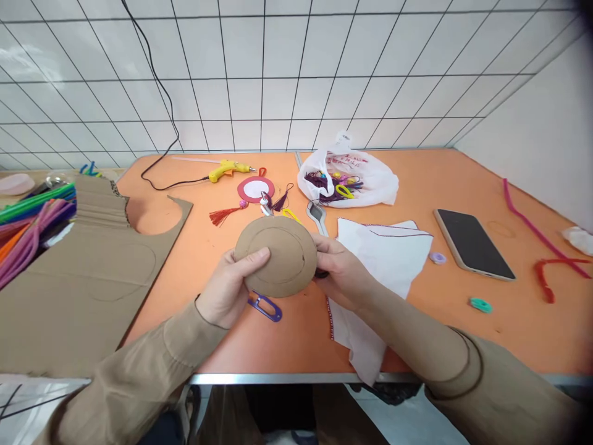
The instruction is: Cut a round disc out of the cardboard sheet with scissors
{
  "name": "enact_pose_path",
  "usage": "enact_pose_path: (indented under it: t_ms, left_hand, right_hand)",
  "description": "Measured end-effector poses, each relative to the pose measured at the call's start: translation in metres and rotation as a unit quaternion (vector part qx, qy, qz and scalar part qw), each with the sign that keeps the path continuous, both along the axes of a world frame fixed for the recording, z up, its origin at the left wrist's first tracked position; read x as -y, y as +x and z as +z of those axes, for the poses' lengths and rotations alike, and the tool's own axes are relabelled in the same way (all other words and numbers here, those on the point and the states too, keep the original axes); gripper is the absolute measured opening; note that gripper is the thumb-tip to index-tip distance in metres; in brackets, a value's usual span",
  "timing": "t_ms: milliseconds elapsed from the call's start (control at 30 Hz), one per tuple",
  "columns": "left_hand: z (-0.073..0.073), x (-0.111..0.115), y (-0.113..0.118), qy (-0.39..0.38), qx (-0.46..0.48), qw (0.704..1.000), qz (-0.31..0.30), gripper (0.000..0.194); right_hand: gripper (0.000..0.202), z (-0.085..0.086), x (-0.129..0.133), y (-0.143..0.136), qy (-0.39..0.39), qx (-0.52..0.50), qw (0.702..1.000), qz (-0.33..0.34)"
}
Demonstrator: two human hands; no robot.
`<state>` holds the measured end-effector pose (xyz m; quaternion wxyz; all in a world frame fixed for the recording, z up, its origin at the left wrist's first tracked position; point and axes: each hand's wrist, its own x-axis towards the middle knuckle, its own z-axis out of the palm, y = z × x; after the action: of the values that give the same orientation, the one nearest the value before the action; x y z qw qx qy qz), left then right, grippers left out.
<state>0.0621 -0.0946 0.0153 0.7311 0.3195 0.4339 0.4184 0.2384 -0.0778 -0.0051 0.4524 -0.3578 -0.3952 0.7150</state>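
My left hand (231, 284) grips a round cardboard disc (282, 262), thumb flat on top and fingers underneath. A smaller circle is drawn in pencil on it. My right hand (343, 269) closes on the disc's right edge, its fingertips partly hidden. A grey tool with a dark oval end (317, 216) sticks out beyond this hand, and a black part shows below the fingers; I cannot tell whether the hand touches them. Just under the disc lies a blue plastic clip (266, 307). White cloth (384, 253) with dark red stitched edging spreads beneath my right forearm.
A cut cardboard sheet (92, 278) and coloured fuzzy sticks (37, 228) lie left. Behind are a yellow glue gun (229, 170) with its cord, a red-rimmed round piece (256, 189), tassels (227, 214) and a white plastic bag (375, 185). A phone (475, 244) lies right.
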Motion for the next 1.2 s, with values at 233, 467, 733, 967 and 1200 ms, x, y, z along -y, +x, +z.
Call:
enact_pose_path:
  t_ms: [233, 467, 733, 967, 1200]
  left_hand:
    - [-0.001, -0.001, -0.004, 0.020, 0.018, 0.999, -0.017, 0.047]
    - [0.001, -0.004, -0.007, 0.078, 0.044, 0.996, 0.007, 0.036]
    - [0.003, -0.004, -0.011, 0.091, 0.058, 0.994, 0.007, 0.031]
    - [0.002, -0.006, -0.009, 0.111, 0.074, 0.990, 0.048, 0.035]
    - [0.003, -0.012, -0.013, 0.089, 0.058, 0.990, 0.093, 0.033]
  right_hand:
    - [0.017, -0.001, 0.007, -0.002, -0.012, 0.046, 0.997, 0.055]
    - [0.039, -0.003, 0.005, -0.003, -0.046, -0.026, 0.989, 0.141]
    - [0.016, -0.004, 0.003, 0.003, -0.060, -0.066, 0.956, 0.280]
    - [0.046, -0.005, 0.005, 0.002, 0.007, -0.090, 0.954, 0.287]
    - [0.042, 0.001, -0.002, 0.006, -0.021, -0.125, 0.985, 0.120]
